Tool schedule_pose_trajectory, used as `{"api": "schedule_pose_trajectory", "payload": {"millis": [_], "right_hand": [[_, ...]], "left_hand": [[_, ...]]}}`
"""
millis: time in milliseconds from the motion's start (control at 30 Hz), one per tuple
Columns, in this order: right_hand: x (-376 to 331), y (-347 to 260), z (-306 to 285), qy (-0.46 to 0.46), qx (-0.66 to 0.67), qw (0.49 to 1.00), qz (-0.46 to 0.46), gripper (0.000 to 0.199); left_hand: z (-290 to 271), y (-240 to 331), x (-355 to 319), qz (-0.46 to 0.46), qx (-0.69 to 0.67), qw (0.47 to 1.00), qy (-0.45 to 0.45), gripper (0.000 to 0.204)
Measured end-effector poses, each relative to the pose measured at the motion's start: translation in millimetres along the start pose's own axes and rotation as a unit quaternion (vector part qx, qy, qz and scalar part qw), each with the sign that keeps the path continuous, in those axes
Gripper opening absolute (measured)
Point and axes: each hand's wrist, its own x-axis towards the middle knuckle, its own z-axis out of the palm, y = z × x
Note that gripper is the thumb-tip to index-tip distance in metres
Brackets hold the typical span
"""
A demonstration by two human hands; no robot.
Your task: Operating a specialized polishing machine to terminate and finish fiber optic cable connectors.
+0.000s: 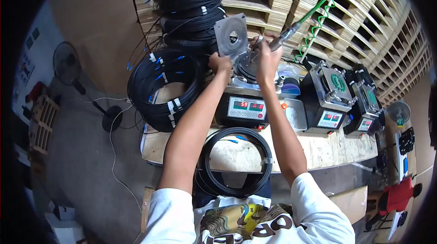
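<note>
The left hand pinches the square plate, tilted above the machine; the right hand wraps the hose-fed tool. Work looks midway (plate not yet flat).

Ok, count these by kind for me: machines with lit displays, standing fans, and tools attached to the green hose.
Machines with lit displays: 3
Fans: 2
Tool on the green hose: 1
Total: 6

The machine stands on the tabletop, a coil before it, coil stacks to its left, a tray and two more machines to its right. Pallets rise behind; a fan stands on the floor, far left.
</note>
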Motion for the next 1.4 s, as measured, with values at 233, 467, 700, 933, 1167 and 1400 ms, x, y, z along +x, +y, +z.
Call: {"api": "schedule_pose_trajectory", "payload": {"millis": [233,467,700,933,1167,1400], "right_hand": [[3,-49,-69,0.024,-0.022,0.996,0.085,0.021],[4,-26,-105,0.074,-0.098,0.992,0.016,0.02],[13,-48,-137,0.031,-0.001,0.996,0.088,0.029],[0,-60,-142,0.033,0.023,0.992,0.117,0.03],[-13,-63,-143,0.016,0.03,0.99,0.135,0.029],[-14,-60,-144,0.015,0.027,0.991,0.127,0.029]], "left_hand": [[4,-10,11,0.007,0.001,1.0,-0.013,0.022],[3,-4,5,-0.009,-0.012,0.999,-0.049,0.022],[-24,48,-30,0.463,0.062,0.883,-0.048,0.04],[-7,57,-36,0.597,0.289,0.665,-0.343,0.054],[-3,67,-56,0.784,0.405,0.38,-0.276,0.035],[-5,65,-58,0.776,0.401,0.403,-0.274,0.032]]}}
